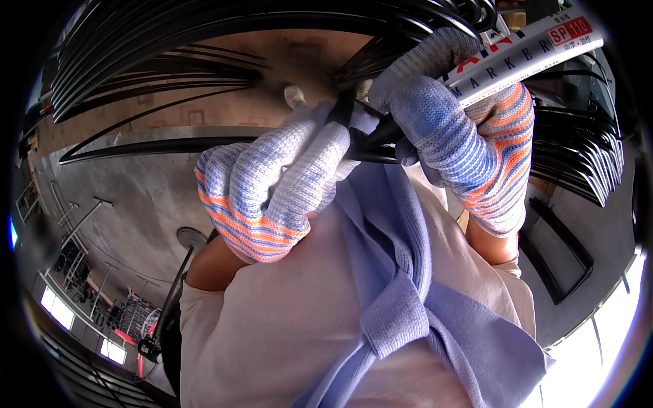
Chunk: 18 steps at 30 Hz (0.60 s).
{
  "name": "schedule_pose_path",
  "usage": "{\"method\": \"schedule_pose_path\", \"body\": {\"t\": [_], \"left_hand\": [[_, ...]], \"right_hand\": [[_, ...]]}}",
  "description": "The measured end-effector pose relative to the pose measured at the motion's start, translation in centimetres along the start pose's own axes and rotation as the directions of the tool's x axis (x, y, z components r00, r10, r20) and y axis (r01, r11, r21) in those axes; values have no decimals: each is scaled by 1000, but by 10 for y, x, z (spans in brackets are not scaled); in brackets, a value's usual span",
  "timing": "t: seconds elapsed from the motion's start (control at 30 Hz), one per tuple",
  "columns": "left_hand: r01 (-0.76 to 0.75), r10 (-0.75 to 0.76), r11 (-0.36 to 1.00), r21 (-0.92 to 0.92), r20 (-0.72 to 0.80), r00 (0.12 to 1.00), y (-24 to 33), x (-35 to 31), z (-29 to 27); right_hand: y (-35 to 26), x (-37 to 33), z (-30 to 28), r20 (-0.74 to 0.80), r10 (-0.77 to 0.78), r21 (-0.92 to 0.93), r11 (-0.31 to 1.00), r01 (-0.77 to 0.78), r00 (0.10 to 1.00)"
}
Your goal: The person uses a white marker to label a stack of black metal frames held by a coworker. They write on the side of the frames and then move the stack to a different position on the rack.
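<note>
Two gloved hands work close together: your left hand (272, 197) pinches the black cable (371, 139), and your right hand (462, 136) grips a white marker pen (524, 51). Keep the cable taut and the pen steady against it.

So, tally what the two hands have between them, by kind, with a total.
Striped knit gloves: 2, on the left hand and the right hand
White paint marker, in the right hand: 1
Black curved rod gripped by both hands: 1
Total: 4
The stacked black rods behind are too many to count.
</note>
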<state>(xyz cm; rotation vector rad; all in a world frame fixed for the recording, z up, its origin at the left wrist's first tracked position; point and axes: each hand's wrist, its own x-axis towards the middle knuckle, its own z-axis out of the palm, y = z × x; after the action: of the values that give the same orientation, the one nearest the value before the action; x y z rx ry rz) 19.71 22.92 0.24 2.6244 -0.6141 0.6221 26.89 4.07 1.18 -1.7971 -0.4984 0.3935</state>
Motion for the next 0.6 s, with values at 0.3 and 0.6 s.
{"method": "schedule_pose_path", "body": {"t": [0.3, 0.6], "left_hand": [[29, -28, 999, 21, -25, 999, 2, -6, 2], [105, -105, 994, 16, -31, 994, 4, -7, 4]], "right_hand": [[-5, 0, -2, 7, -24, -44, 999, 24, 1000], [-23, 0, 6, -15, -147, -168, 975, 143, 989]]}}
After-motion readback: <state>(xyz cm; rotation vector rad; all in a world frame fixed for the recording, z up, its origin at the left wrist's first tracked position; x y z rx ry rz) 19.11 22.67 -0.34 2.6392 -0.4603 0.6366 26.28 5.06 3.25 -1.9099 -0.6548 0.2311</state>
